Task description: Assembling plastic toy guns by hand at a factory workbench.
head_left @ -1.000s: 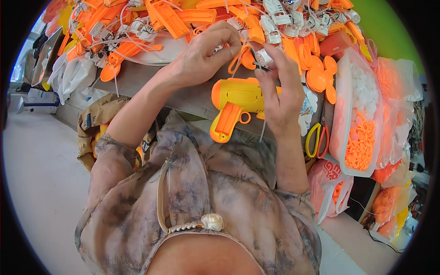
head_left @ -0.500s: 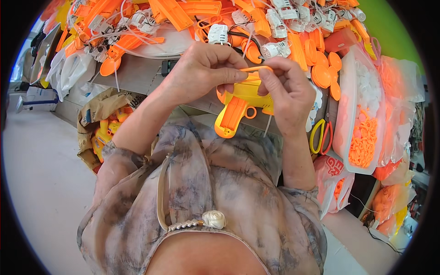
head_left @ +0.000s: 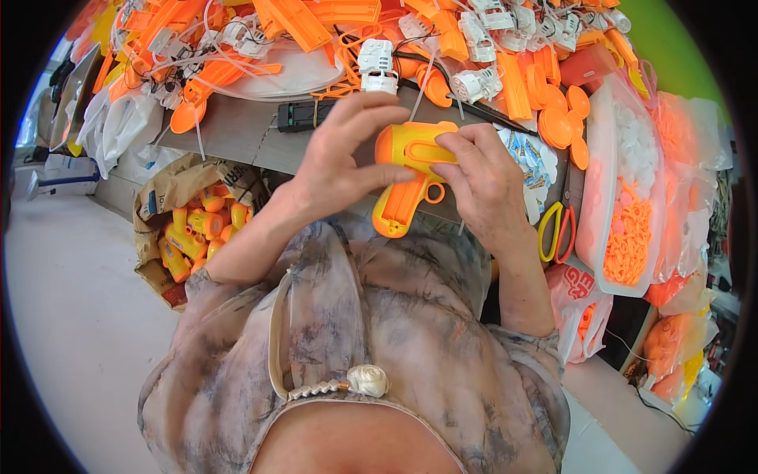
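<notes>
A yellow and orange toy gun [head_left: 403, 194] lies at the table's front edge, its orange-faced handle pointing toward me. On its yellow body rests a long, thin orange loop [head_left: 426, 151]. My right hand [head_left: 488, 178] pinches the loop's right end between thumb and fingers. At the gun's left side is my left hand [head_left: 347, 154], thumb and fingers spread apart. Its thumb tip overlaps the top of the handle; whether it presses there I cannot tell.
Orange shells and white gearbox units [head_left: 377, 65] with wires heap along the back. A paper bag [head_left: 154, 197] of yellow-orange toy parts stands at left. To the right are scissors [head_left: 557, 233], a bin [head_left: 594, 245] of small orange and white pieces, and blue-white stickers [head_left: 527, 162].
The orange loop has come down from between both hands onto the toy gun's body. My left hand has let go of it and moved left, its fingers spreading.
</notes>
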{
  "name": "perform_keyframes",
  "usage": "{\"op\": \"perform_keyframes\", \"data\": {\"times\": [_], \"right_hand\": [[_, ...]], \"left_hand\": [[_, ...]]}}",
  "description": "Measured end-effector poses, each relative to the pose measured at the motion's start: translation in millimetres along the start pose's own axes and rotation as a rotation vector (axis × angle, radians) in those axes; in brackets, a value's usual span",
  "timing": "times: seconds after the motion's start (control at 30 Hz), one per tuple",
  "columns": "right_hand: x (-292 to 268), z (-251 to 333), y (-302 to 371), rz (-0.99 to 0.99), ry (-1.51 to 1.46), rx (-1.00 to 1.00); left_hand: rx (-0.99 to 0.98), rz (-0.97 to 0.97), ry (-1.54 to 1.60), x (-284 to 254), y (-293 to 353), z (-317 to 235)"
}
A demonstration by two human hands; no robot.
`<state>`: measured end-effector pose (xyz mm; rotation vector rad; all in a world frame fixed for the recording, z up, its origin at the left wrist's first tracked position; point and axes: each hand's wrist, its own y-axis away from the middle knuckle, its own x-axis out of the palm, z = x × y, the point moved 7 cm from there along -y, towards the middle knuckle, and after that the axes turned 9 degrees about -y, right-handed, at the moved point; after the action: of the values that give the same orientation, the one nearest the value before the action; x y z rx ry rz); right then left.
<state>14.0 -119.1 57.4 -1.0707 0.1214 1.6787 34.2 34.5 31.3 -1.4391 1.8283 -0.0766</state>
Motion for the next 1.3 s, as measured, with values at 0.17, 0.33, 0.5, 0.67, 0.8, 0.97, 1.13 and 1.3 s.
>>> {"op": "perform_keyframes", "data": {"times": [0.17,0.33,0.5,0.67,0.8,0.97,1.13,1.3], "right_hand": [[3.1,-0.4,-1.9,0.045,0.021,0.020],[4.9,-2.0,-3.8,0.028,0.036,0.018],[8.2,3.1,-5.6,0.029,0.076,-0.001],[14.1,-0.5,-0.8,0.019,0.086,0.000],[2.5,3.5,2.8,-0.108,0.095,0.046],[-67.9,-54.0,52.8,-0.526,0.120,0.328],[-90.0,-115.8,79.7,-0.405,0.341,0.531],[-75.0,-123.1,74.3,-0.296,0.432,0.463]], "left_hand": [[-0.134,0.107,0.198,24.7,15.1,18.6],[-0.139,0.101,0.256,28.8,13.6,21.7],[-0.248,-0.079,0.357,34.1,17.9,26.4],[-0.221,-0.077,0.387,39.6,11.5,25.6],[-0.197,-0.040,0.406,42.3,7.1,30.2],[-0.240,-0.046,0.357,43.6,13.1,33.4],[-0.241,-0.043,0.332,44.2,14.6,32.5],[-0.218,-0.068,0.291,41.7,14.3,30.5]]}}
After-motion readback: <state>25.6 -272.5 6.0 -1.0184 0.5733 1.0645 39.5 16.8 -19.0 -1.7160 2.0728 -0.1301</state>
